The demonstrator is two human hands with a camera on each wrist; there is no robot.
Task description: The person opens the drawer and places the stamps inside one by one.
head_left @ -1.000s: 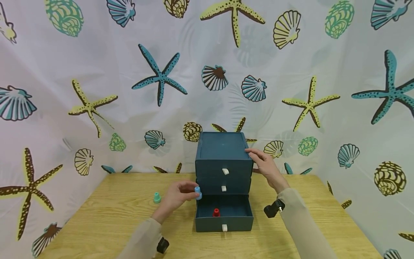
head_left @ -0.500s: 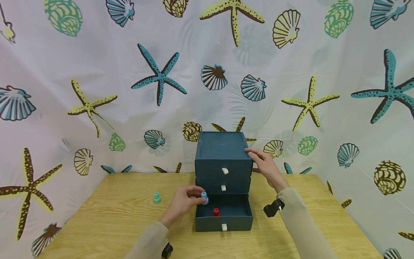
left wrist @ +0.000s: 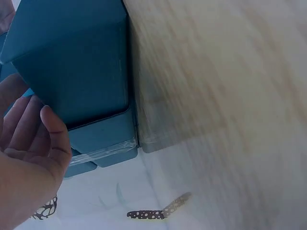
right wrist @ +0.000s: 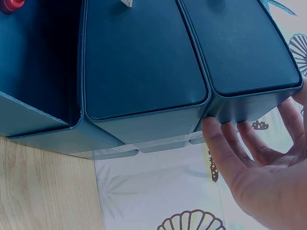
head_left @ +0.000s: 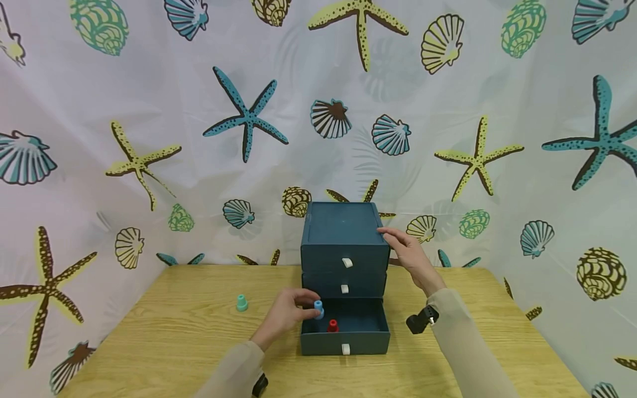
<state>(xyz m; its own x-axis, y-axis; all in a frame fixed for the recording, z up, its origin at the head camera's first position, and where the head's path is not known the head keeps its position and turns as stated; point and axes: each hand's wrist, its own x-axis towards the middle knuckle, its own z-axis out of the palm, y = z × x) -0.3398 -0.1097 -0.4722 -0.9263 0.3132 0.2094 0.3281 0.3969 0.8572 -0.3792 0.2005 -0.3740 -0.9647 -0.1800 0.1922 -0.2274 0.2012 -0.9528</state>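
Note:
A dark blue three-drawer cabinet (head_left: 343, 224) stands on the table, its bottom drawer (head_left: 365, 344) pulled out. My left hand (head_left: 287, 311) pinches a small light blue stepped peg (head_left: 318, 309) between thumb and fingers, over the left part of that drawer. Within the drawer, toward its front, a red peg (head_left: 333, 326) of similar shape stands upright. My right hand (head_left: 412, 257) rests against the cabinet's upper right side; in the right wrist view its straight fingertips (right wrist: 211, 125) touch the side wall. The left wrist view hides the blue peg almost wholly behind the drawer wall.
On the wooden table (head_left: 189, 331), left of the cabinet, a mint green peg (head_left: 241, 302) stands upright. White pull tabs (head_left: 346, 262) mark the drawer fronts. A curtain (head_left: 318, 138) printed with shells and starfish hangs behind and along both sides.
My left hand has moved right and slightly down with the light blue peg, from the cabinet's left edge to over the open drawer. The right hand has stayed in place.

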